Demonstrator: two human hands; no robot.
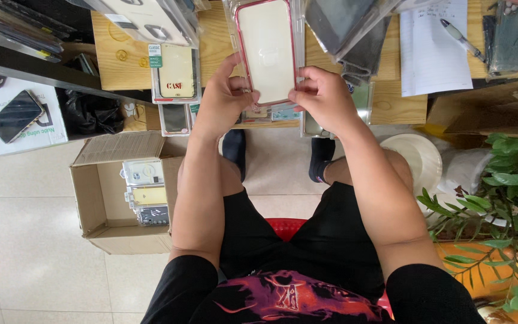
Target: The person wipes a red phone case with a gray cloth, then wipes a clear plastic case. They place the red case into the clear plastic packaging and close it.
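1. We hold the red-rimmed phone case (266,51) above the worktop (391,108), long axis pointing away from us.
2. Left hand (223,99) and right hand (322,96) each have a closed grip on its near end, equally close.

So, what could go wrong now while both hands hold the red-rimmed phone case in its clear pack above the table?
1. The left hand and right hand grip only the lower end of the phone case, so it might tip or slip.
2. The wooden table is crowded; a dropped case could knock the packaged cases off the edge.
3. It might also fall towards the open cardboard box on the floor.
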